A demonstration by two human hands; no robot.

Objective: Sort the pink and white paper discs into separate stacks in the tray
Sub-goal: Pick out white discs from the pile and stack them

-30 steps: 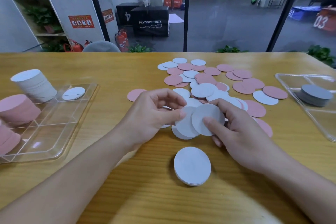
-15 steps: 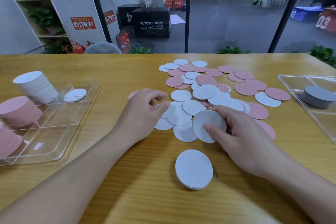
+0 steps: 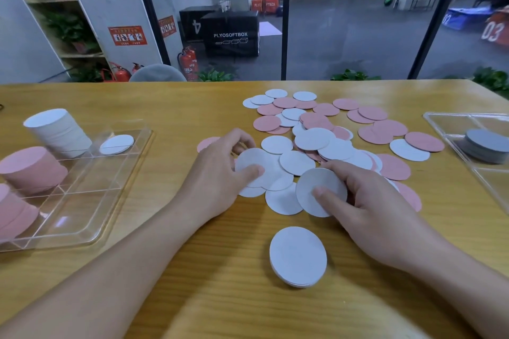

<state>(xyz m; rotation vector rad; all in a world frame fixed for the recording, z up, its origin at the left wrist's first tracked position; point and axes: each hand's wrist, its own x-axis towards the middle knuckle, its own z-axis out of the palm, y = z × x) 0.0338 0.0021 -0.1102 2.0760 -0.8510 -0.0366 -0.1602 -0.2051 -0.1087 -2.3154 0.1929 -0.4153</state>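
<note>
Loose pink discs and white discs lie mixed across the middle of the wooden table. My left hand pinches a white disc at the near left edge of the pile. My right hand grips another white disc, tilted up off the table. A small stack of white discs sits near me, apart from the pile. The clear tray on the left holds a tall white stack, a pink stack, a second pink stack and one lone white disc.
A second clear tray at the right edge holds a stack of grey discs. One pink disc lies alone behind my left hand. A glass wall stands behind the table's far edge.
My left hand let go of the discs it held, moved left, then closed on a white disc at the pile's near edge. My right hand kept its white disc, hardly moving.
</note>
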